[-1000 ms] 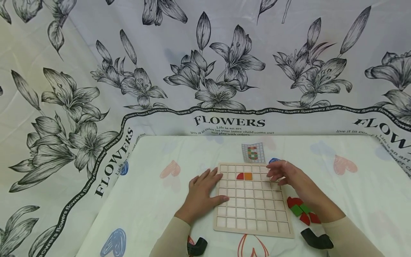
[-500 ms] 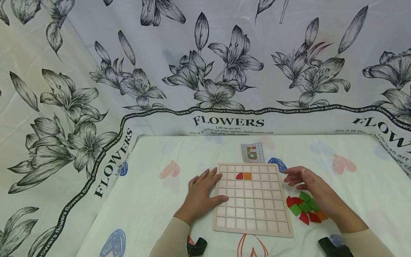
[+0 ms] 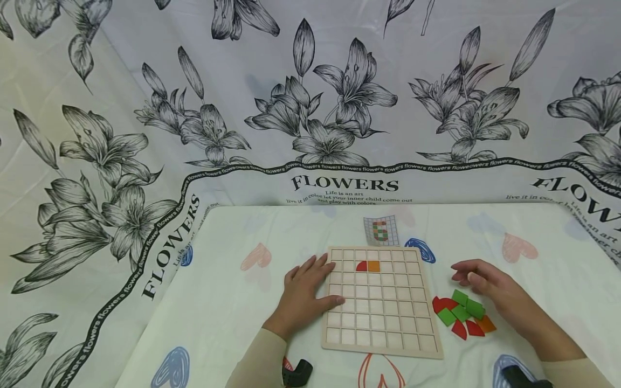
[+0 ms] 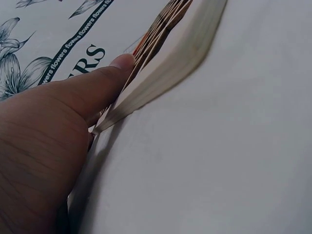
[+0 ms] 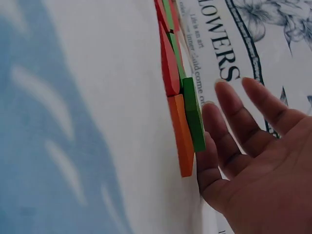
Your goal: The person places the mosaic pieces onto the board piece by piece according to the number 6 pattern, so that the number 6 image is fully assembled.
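My left hand (image 3: pixel 303 291) rests on the left edge of a wooden grid board (image 3: pixel 383 308), fingers spread along the rim and thumb lying on the board. In the board's second row sit a red rounded tile (image 3: pixel 361 266) and an orange square tile (image 3: pixel 373 266), side by side. Right of the board my right hand (image 3: pixel 499 288) hovers with loosely bent fingers, holding nothing. Just below its fingers lies a pile of green square tiles (image 3: pixel 460 312), red rounded tiles (image 3: pixel 475 328) and an orange tile (image 5: pixel 181 139), some overlapping.
Behind the board lies a small printed pattern card (image 3: pixel 380 230) with a coloured grid figure. The table wears a white cloth (image 3: pixel 218 302) with printed hearts. A flower-printed curtain (image 3: pixel 271 81) hangs along the back and left.
My right hand has moved from over the board's upper right corner, rightward and toward me, to beside the tile pile, uncovering more of it. The left hand has stayed put.
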Tool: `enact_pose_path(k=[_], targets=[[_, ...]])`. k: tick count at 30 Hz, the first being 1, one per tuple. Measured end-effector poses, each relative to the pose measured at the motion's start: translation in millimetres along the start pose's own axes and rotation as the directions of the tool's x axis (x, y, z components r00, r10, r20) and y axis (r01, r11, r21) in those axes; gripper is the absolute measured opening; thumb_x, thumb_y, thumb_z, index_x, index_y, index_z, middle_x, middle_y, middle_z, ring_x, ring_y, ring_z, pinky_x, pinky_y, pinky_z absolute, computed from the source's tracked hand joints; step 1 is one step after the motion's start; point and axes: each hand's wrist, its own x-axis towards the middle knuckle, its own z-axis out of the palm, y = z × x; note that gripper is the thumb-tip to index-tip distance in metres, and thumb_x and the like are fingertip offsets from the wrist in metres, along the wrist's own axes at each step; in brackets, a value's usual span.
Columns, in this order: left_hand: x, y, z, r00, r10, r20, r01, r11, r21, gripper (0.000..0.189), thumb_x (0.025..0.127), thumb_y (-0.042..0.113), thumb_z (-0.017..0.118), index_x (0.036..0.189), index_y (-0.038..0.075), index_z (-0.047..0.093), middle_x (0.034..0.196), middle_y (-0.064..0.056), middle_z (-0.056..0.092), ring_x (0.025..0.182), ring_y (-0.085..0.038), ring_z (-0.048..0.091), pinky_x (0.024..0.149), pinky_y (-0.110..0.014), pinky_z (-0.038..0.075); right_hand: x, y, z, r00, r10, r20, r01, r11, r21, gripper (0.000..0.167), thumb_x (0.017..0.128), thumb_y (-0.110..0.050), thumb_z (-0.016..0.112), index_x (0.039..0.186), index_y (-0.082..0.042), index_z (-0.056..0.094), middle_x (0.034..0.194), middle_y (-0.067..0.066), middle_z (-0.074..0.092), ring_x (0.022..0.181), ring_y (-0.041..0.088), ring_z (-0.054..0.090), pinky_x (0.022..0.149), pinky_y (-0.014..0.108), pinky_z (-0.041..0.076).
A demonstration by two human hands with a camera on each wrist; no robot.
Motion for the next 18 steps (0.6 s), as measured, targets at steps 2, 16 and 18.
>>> enact_pose_path(k=[2, 16, 18], targets=[[-0.1, -0.1, -0.1, 1.000, 0.002, -0.001, -0.002, 1.000, -0.003, 0.083, 0.094, 0.062, 0.079, 0.163, 0.024, 0.054, 0.175, 0.007, 0.035, 0.163, -0.022, 0.022, 0.124, -0.062, 0.013, -1.2, 4, -1, 1.000, 0.011, 0.005, -0.011, 1.000, 0.005, 0.036, 0.116, -0.017, 0.048, 0.146, 0.000, 0.059, 0.127, 0.007, 0.072, 0.114, 0.001, 0.064, 0.092, 0.016, 0.050], [0.0, 0.3, 0.5, 1.000, 0.008, -0.001, -0.008, 1.000, -0.013, 0.083, 0.094, 0.063, 0.079, 0.163, 0.024, 0.054, 0.175, 0.006, 0.035, 0.163, -0.023, 0.022, 0.124, -0.063, 0.013, -8.7, 17, 6, 0.986, 0.168, 0.013, -0.166, 0.981, -0.102, 0.041, 0.102, -0.027, 0.081, 0.136, -0.007, 0.070, 0.127, 0.006, 0.072, 0.103, 0.010, 0.066, 0.085, 0.023, 0.056], [-0.4, -0.4, -0.2, 1.000, 0.005, -0.006, -0.005, 1.000, -0.007, 0.083, 0.094, 0.063, 0.079, 0.163, 0.025, 0.054, 0.174, 0.006, 0.035, 0.162, -0.024, 0.023, 0.123, -0.063, 0.013, -7.9, 16, 7, 0.987, 0.159, 0.018, -0.155, 0.978, -0.141, 0.040, 0.100, -0.029, 0.083, 0.134, -0.011, 0.072, 0.128, 0.004, 0.071, 0.105, 0.011, 0.064, 0.087, 0.022, 0.054]])
